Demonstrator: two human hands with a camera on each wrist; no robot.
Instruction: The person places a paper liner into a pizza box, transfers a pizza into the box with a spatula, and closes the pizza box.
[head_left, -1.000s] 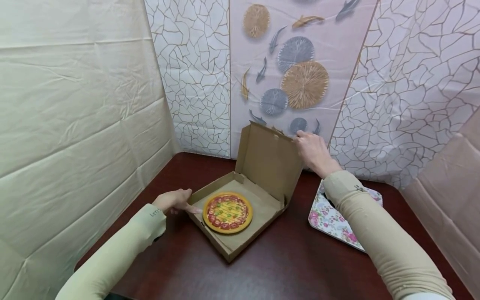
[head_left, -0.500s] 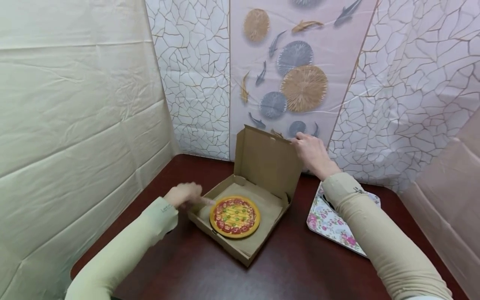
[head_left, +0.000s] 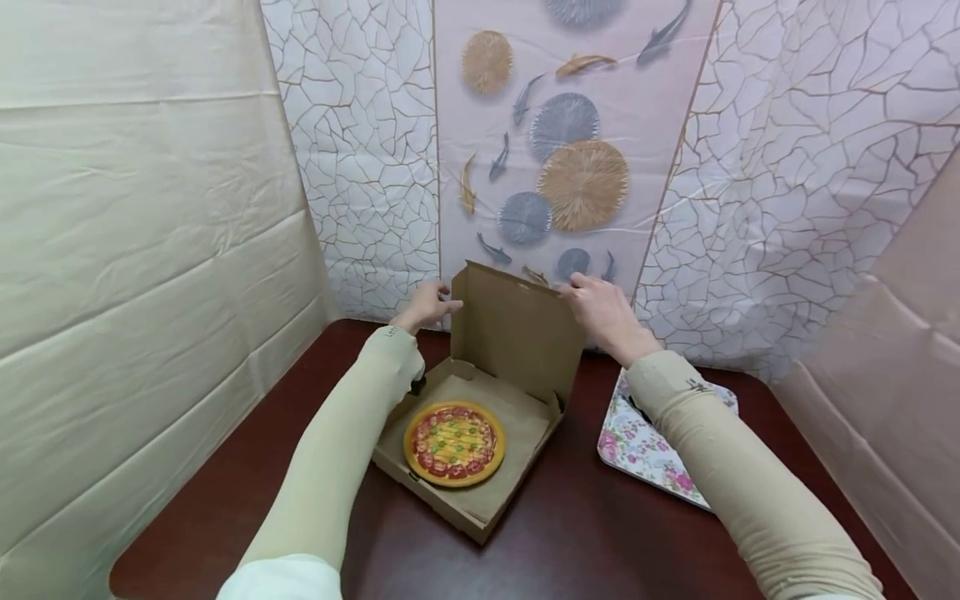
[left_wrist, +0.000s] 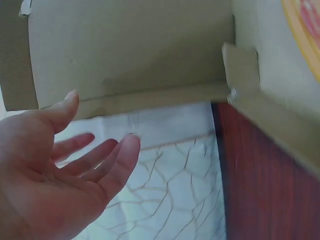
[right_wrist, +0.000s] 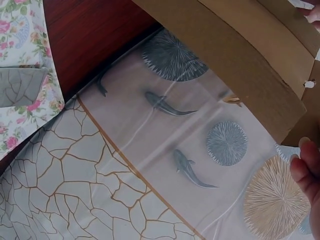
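An open cardboard pizza box (head_left: 528, 421) lies on the table, its lid (head_left: 517, 333) raised at the back. Inside the base sits a round toy-like pizza (head_left: 455, 443) with a yellow rim, red slices and green bits. My right hand (head_left: 602, 312) pinches the lid at its upper right corner; the right wrist view shows the fingertips (right_wrist: 302, 167) right at the cardboard. Beside the lid's left edge is my left hand (head_left: 426, 307). In the left wrist view, its fingers spread loosely with the thumb close to the lid's side flap (left_wrist: 145, 102), and nothing is in the palm.
A flower-patterned tray (head_left: 645, 454) stands on the dark red table (head_left: 585, 533) at the right, partly behind the right forearm. A flat shiny grey piece (right_wrist: 22, 87) lies on it. Patterned cloth (head_left: 375, 167) hangs close behind the box.
My left hand has left the box base's left side and moved up and forward to the lid's left edge. The box has turned slightly. The right hand still holds the lid corner.
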